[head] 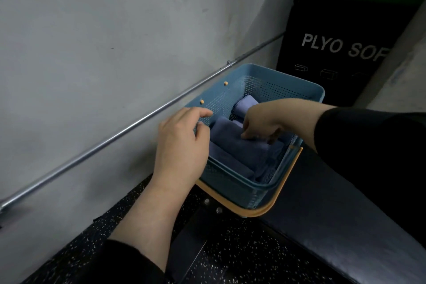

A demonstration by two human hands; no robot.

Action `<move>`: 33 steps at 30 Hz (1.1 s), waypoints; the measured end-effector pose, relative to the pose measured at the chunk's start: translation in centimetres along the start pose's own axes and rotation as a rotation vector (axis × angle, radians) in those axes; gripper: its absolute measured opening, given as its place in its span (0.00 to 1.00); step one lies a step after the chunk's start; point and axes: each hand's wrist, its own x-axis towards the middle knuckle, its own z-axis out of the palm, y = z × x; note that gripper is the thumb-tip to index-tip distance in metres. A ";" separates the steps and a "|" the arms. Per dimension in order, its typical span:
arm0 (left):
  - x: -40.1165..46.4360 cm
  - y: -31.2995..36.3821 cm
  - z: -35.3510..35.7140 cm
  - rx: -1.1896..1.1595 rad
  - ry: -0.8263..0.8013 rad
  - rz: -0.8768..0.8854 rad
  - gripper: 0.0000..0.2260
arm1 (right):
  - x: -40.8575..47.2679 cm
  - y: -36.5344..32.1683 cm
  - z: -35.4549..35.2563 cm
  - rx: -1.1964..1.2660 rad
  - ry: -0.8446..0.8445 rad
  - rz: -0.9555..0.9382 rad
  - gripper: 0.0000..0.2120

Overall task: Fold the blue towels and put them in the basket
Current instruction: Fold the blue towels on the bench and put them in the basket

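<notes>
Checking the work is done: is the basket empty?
No, folded blue towels lie inside the basket, and the right hand grips the top one.

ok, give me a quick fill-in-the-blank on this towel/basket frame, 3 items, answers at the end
1. The right hand reaches into the blue ____ and presses on a folded towel.
2. The left hand rests on the basket's rim on the side nearest the ____.
3. The black box behind the basket reads "____ SOF".

Answers: basket; wall; PLYO
</notes>
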 end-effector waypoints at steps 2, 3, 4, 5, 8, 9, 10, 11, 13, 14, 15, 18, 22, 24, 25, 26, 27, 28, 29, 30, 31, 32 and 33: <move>0.0 0.1 0.0 0.005 0.009 0.011 0.15 | 0.1 -0.1 0.4 -0.149 -0.004 0.001 0.12; 0.0 0.1 0.0 0.010 0.008 0.012 0.15 | 0.1 -0.1 0.4 -0.196 -0.009 0.006 0.13; 0.0 0.1 -0.1 0.011 0.003 0.008 0.15 | -0.1 -0.1 0.4 -0.231 -0.025 0.005 0.15; 0.0 0.1 -0.2 0.010 -0.005 0.001 0.15 | -0.2 0.0 0.3 -0.256 -0.023 0.003 0.18; 0.0 0.6 -0.2 0.012 -0.013 0.001 0.16 | -1.1 0.4 -0.5 -0.229 0.116 -0.039 0.17; 0.0 0.8 -0.1 0.015 -0.008 0.011 0.15 | -1.3 0.7 -0.9 -0.174 0.205 -0.068 0.15; 0.1 1.1 0.0 0.017 -0.006 0.020 0.15 | -1.7 1.0 -1.3 -0.096 0.306 -0.092 0.15; 0.1 1.4 0.2 0.019 -0.007 0.028 0.14 | -2.2 1.3 -1.7 -0.022 0.405 -0.110 0.15; 0.2 2.1 0.6 0.028 -0.020 0.048 0.12 | -3.8 1.9 -2.3 0.063 0.580 -0.127 0.14; 0.1 2.7 0.8 0.036 -0.028 0.063 0.12 | -4.8 2.4 -2.5 0.111 0.663 -0.132 0.14; 0.1 3.3 1.1 0.039 -0.036 0.079 0.12 | -6.2 2.8 -2.6 0.168 0.744 -0.150 0.14; -0.5 6.0 1.9 0.020 -0.051 0.150 0.12 | -11.4 4.9 -1.8 0.328 0.963 -0.206 0.13; -2.1 10.9 3.3 -0.041 -0.068 0.277 0.12 | -19.1 9.4 2.9 0.427 1.153 -0.141 0.12; -3.4 13.6 4.6 -0.082 -0.074 0.344 0.11 | -22.6 12.3 6.7 0.407 1.167 -0.075 0.13; -4.3 15.1 5.5 -0.094 -0.090 0.364 0.10 | -24.2 14.0 8.9 0.384 1.155 -0.035 0.13; -5.4 16.6 6.3 -0.099 -0.121 0.377 0.10 | -25.7 15.6 11.2 0.361 1.134 0.004 0.14; -6.7 18.1 7.3 -0.104 -0.175 0.384 0.10 | -27.2 17.3 13.5 0.348 1.106 0.048 0.15; -8.1 19.5 8.3 -0.105 -0.247 0.390 0.10 | -28.8 18.9 15.8 0.342 1.078 0.100 0.15; -9.5 20.8 9.4 -0.097 -0.327 0.402 0.10 | -30.4 20.4 18.0 0.340 1.056 0.157 0.16; -11.0 21.9 10.5 -0.078 -0.406 0.414 0.11 | -31.9 21.9 20.2 0.334 1.032 0.212 0.16; -12.4 23.0 11.5 -0.055 -0.482 0.415 0.12 | -33.4 23.3 22.3 0.319 1.009 0.260 0.16; -13.8 24.1 12.4 -0.036 -0.559 0.410 0.13 | -34.8 24.6 24.1 0.294 0.988 0.301 0.15; -15.1 25.2 13.4 -0.023 -0.628 0.409 0.13 | -36.1 25.9 25.7 0.275 0.971 0.336 0.14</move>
